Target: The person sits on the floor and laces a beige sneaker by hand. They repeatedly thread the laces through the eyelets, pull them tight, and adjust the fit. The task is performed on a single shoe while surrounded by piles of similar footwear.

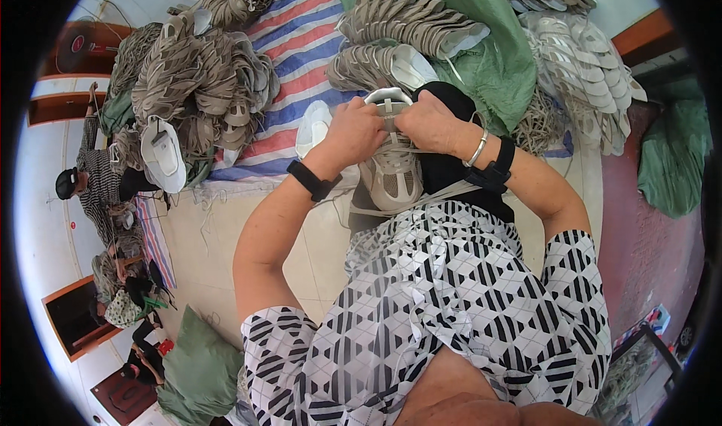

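Beyond the grip: striped sheet (301, 50).
Grip: left hand (356, 131), right hand (436, 127), both pinched closed on shoe (394, 176) near its opening.
Handling: likely light, pliable; best held there.

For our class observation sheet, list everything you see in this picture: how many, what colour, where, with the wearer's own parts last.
Laced fabric shoe upper: one, beige, upper centre
Stacked shoe uppers: many, uncountable, beige-brown, upper left, centre, right
Striped plastic sheeting: two stretches, red-white-blue, upper centre and left
Large sacks: at least three, green, top centre, right, lower left
Round fan: one, dark, upper left
Tiled floor: one, pale beige, centre
Other people: at least four, left and top edges
Wristbands: two, black, one per wrist
Metal bangle: one, silver, right wrist
Patterned shirt: one, black-and-white, lower centre
Hands: two, bare, left and right gripping the upper
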Demonstrator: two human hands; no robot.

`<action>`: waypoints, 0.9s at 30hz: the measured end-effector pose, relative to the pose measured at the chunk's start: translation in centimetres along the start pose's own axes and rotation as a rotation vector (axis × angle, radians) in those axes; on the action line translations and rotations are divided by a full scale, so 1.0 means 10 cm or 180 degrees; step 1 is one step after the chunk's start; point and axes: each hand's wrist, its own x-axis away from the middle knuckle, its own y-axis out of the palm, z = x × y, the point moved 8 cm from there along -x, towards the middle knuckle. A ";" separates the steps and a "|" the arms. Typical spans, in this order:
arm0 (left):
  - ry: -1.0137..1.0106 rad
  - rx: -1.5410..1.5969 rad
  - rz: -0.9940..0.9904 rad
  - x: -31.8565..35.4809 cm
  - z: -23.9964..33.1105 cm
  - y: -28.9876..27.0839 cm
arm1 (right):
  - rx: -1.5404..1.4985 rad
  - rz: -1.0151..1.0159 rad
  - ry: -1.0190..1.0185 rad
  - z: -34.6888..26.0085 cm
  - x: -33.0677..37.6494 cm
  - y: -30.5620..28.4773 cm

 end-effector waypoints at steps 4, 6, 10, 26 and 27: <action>-0.0014 0.0218 0.0028 0.02 -0.04 0.06 | -0.0848 0.0388 0.0013 0.08 0.03 0.04; -0.0009 0.0357 0.0096 0.01 -0.06 0.06 | -0.1533 0.0756 0.0135 0.17 0.07 0.04; -0.0005 0.0468 0.0049 0.02 -0.06 0.08 | -0.0921 0.0627 0.0024 0.10 0.08 0.07; -0.0046 0.0719 -0.0229 0.03 -0.07 0.08 | -0.1700 0.0840 0.0675 0.18 0.16 0.06; -0.0038 0.0740 -0.0265 0.02 -0.07 0.07 | -0.1716 0.0875 0.0710 0.19 0.17 0.04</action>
